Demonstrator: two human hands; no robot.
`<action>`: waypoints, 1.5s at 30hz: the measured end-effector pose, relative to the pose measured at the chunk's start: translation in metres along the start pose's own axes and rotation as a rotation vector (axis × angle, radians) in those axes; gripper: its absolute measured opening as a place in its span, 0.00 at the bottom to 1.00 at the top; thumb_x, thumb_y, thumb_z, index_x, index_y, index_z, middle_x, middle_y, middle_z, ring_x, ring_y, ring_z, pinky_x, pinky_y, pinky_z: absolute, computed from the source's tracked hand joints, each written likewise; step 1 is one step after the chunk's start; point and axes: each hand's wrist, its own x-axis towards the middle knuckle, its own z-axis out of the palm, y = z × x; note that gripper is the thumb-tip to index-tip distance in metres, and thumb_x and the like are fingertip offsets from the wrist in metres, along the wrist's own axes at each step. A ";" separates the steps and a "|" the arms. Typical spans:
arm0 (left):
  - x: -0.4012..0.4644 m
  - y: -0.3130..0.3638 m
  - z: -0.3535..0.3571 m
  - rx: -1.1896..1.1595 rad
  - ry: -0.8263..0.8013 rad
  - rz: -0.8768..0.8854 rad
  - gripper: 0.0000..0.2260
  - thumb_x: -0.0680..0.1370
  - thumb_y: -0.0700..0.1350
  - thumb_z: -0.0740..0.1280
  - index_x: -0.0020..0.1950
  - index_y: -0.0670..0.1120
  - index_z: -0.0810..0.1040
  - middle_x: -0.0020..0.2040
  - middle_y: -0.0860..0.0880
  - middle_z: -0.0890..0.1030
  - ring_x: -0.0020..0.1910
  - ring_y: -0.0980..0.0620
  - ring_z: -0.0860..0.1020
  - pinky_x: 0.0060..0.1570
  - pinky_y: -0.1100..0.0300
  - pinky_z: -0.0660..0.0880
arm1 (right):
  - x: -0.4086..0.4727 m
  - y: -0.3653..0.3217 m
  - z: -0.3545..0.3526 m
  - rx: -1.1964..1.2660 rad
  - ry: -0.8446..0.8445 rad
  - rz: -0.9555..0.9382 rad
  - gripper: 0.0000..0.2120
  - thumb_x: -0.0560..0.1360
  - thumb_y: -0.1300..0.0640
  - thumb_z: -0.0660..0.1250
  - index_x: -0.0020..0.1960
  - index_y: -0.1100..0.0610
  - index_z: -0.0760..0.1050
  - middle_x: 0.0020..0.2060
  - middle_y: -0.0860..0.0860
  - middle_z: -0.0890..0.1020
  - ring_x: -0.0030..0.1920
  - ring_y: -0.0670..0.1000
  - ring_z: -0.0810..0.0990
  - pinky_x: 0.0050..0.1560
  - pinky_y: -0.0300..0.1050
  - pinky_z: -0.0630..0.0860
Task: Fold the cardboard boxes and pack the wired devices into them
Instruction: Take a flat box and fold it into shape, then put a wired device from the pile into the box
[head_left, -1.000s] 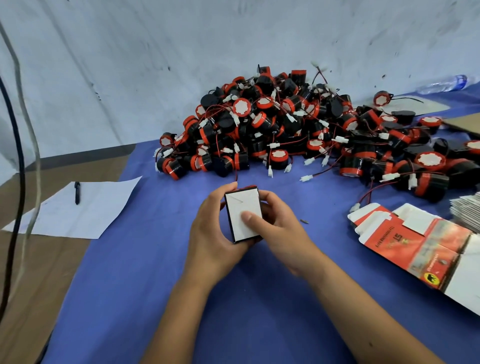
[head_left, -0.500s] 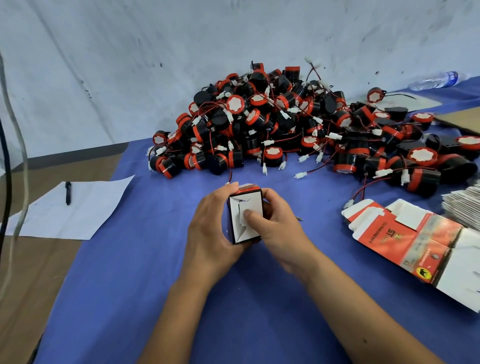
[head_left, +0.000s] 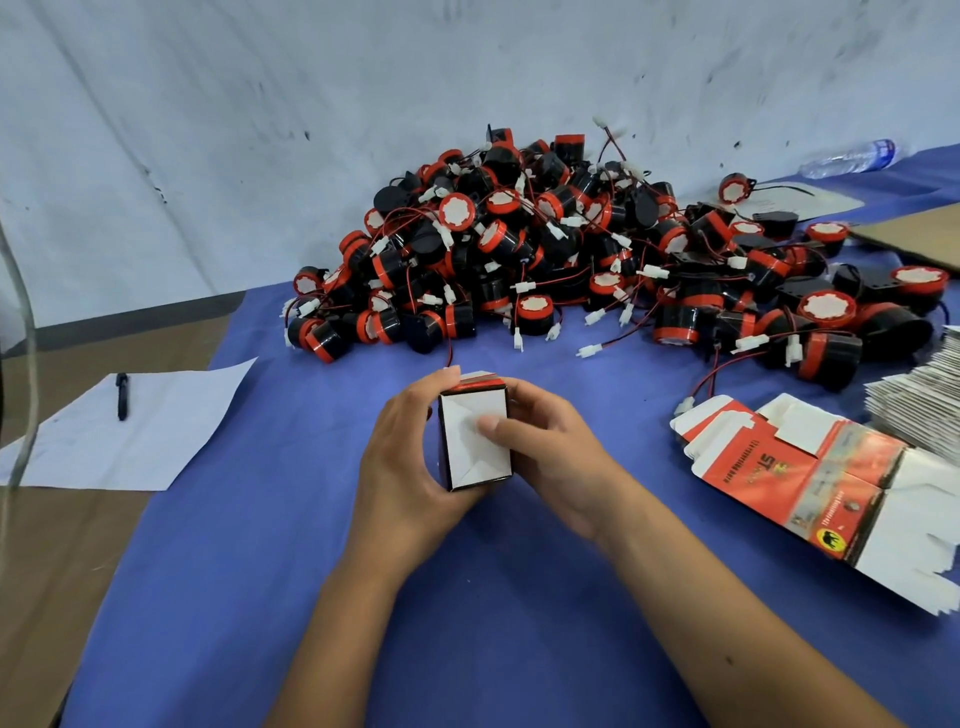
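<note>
While both hands grip box, flaps folded shut

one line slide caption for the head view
Both hands fold a small cardboard box before a pile of wired devices.

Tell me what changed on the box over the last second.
The right hand pushed the box's white end flaps inward with its thumb; the flat face now shows creased, tucked flaps. The left hand kept gripping the box. The pile of devices stayed put.
</note>
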 end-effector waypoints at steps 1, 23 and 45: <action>0.000 -0.001 0.000 -0.018 -0.006 -0.010 0.41 0.67 0.50 0.83 0.76 0.57 0.69 0.73 0.60 0.74 0.72 0.53 0.74 0.67 0.50 0.75 | 0.000 -0.002 -0.001 0.020 -0.007 0.007 0.20 0.76 0.61 0.70 0.68 0.58 0.77 0.60 0.57 0.84 0.59 0.54 0.83 0.56 0.47 0.79; 0.005 -0.027 0.015 -0.244 0.287 -0.587 0.07 0.81 0.51 0.69 0.57 0.51 0.76 0.48 0.56 0.84 0.48 0.61 0.82 0.45 0.57 0.77 | 0.057 -0.007 -0.005 -1.039 0.526 -0.604 0.07 0.75 0.64 0.60 0.45 0.58 0.77 0.41 0.50 0.79 0.44 0.53 0.76 0.40 0.51 0.74; 0.002 -0.027 0.012 -0.160 0.337 -0.598 0.04 0.83 0.46 0.64 0.55 0.49 0.77 0.47 0.58 0.82 0.46 0.67 0.79 0.40 0.67 0.71 | 0.068 -0.028 -0.039 -1.620 -0.111 -0.008 0.20 0.70 0.48 0.77 0.57 0.55 0.78 0.48 0.51 0.82 0.54 0.57 0.76 0.49 0.49 0.71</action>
